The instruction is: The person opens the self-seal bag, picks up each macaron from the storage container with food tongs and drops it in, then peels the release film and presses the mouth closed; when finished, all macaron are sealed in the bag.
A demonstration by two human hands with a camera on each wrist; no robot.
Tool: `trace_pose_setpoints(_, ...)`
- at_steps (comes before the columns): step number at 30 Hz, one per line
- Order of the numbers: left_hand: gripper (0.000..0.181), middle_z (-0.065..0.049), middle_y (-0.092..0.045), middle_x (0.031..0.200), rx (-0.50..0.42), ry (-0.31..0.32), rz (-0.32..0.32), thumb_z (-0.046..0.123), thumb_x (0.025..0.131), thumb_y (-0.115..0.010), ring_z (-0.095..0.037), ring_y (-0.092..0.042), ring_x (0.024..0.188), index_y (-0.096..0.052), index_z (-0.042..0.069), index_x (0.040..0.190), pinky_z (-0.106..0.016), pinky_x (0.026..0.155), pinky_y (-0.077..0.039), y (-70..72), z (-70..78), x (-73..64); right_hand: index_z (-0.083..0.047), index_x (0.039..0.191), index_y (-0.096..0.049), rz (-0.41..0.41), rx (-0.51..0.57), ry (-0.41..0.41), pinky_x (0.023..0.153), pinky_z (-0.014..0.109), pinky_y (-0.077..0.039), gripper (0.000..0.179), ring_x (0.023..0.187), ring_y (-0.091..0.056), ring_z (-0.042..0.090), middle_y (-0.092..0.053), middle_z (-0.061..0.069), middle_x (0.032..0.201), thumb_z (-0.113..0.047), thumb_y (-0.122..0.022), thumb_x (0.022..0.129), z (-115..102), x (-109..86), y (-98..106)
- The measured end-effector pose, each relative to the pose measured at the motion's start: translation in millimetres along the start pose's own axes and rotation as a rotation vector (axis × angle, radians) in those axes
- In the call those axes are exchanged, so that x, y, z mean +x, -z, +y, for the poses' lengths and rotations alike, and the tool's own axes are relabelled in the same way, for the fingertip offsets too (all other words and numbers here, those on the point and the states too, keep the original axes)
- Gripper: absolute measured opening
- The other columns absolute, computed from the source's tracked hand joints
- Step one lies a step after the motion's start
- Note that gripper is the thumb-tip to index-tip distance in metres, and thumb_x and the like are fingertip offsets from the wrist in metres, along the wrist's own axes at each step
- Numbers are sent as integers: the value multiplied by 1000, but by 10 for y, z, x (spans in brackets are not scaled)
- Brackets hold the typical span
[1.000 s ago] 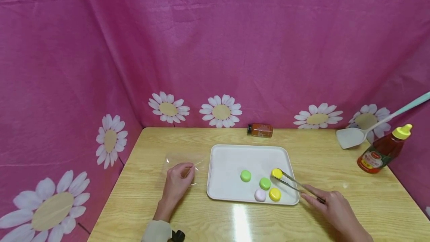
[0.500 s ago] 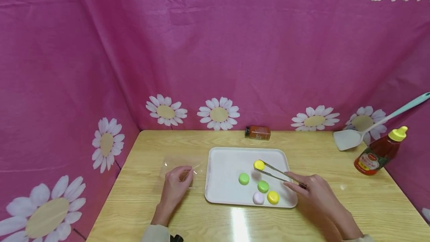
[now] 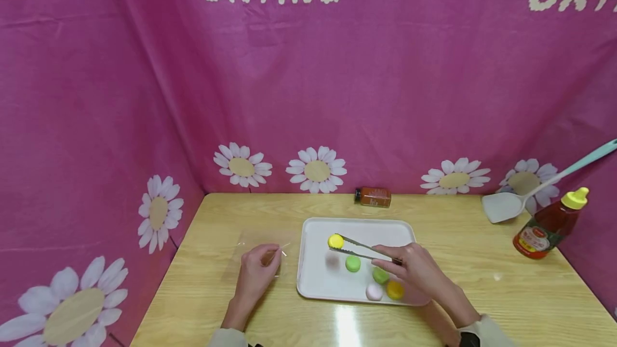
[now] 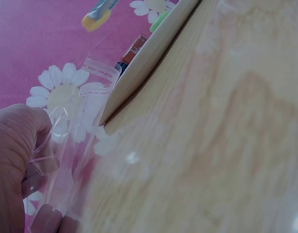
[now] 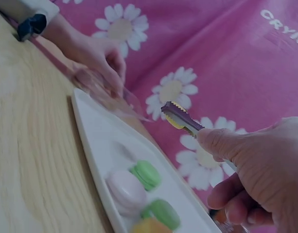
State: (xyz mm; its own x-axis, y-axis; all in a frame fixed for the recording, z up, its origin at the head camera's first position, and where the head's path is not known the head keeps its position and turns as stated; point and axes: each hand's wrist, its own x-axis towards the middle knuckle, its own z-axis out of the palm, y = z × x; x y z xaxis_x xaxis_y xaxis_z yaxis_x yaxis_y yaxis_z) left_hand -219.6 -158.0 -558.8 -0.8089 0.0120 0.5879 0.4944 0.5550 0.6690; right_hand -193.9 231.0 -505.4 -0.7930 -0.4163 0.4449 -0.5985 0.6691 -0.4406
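Observation:
My right hand [image 3: 415,268] grips metal tongs [image 3: 359,244] over the white tray [image 3: 313,283]. Between the tong tips a yellow macaron [image 3: 335,241] is pinched, raised above the tray, its shadow below. On the tray lie two green macarons [image 3: 353,263], a pale lilac macaron [image 3: 374,291] and another yellow macaron [image 3: 395,290]. Left of the tray, my left hand [image 3: 257,272] pinches a clear plastic bag [image 4: 66,160]. Printed sealing tape [image 4: 101,69] shows near the bag's edge in the left wrist view.
A small reddish bottle [image 3: 375,197] lies on its side behind the tray. On the right, a red sauce bottle [image 3: 549,229] with a yellow cap stands by a white spatula [image 3: 504,206]. Pink cloth [image 3: 308,84] hangs along the table's back and sides.
My right hand has carried the tongs and yellow macaron leftward across the tray, lifting them off its right side. My left hand stays at the bag.

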Motion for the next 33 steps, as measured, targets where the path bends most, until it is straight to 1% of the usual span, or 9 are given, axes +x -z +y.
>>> trace_pose_setpoints(6,8,-8,-80,93,10,-21,2,0,85,-82,-21,-77,89,-81,4,92,-44,80,-63,-20,6,35,-18,107,-82,-61,66,59,47,12,-18,19,53,-21,-12,-30,-29,57,-29,-81,92,-134,131,-203)
trace_pose_setpoints(9,8,-8,-80,92,8,-17,-7,0,85,-82,-20,-76,89,-80,4,92,-44,79,-63,-11,10,24,-23,99,-79,-82,67,105,48,10,-21,9,55,-26,-13,-34,-29,59,-30,-79,94,-217,172,-301)
trace_pose_setpoints(11,8,-7,-80,92,6,-14,-15,0,85,-82,-19,-76,88,-81,4,91,-43,79,-63,-6,11,9,-25,94,-75,-94,54,119,48,10,-22,7,55,-28,-13,-34,-28,60,-32,-77,95,-272,200,-355)
trace_pose_setpoints(15,8,-7,-79,93,13,-23,-22,0,86,-82,-19,-77,90,-81,5,92,-42,80,-63,-7,13,-10,-29,88,-70,-106,-17,108,48,12,-25,13,55,-31,-11,-33,-28,59,-37,-76,96,-350,281,-442)
trace_pose_setpoints(20,9,-6,-80,96,53,-36,-19,1,86,-82,-20,-77,92,-81,5,94,-43,82,-63,-8,15,-10,-27,90,-73,-103,-131,135,46,16,-33,15,54,-39,-7,-41,-23,55,-40,-76,95,-410,415,-551)
trace_pose_setpoints(24,9,-6,-80,97,73,-53,-20,2,86,-82,-20,-77,93,-81,4,94,-42,83,-63,1,19,-5,-23,88,-72,-98,-215,181,42,18,-29,19,51,-42,-2,-45,-16,53,-40,-76,95,-451,542,-662)
trace_pose_setpoints(26,9,-7,-79,98,84,-71,-5,2,85,-83,-21,-77,94,-81,5,93,-42,83,-62,7,18,-4,-21,88,-72,-93,-237,197,41,19,-27,20,49,-44,0,-48,-14,53,-40,-76,95,-477,606,-710)
trace_pose_setpoints(29,9,-8,-79,98,95,-93,20,3,85,-84,-23,-76,94,-81,5,93,-42,83,-62,19,27,1,-22,82,-66,-101,-256,203,41,20,-24,25,48,-40,2,-43,-13,53,-40,-76,96,-510,682,-765)
trace_pose_setpoints(33,8,-8,-79,100,86,-98,29,4,86,-83,-23,-76,96,-81,6,93,-41,83,-62,29,41,10,-24,75,-55,-121,-246,186,42,20,-20,33,48,-35,2,-31,-14,54,-39,-76,96,-538,742,-804)
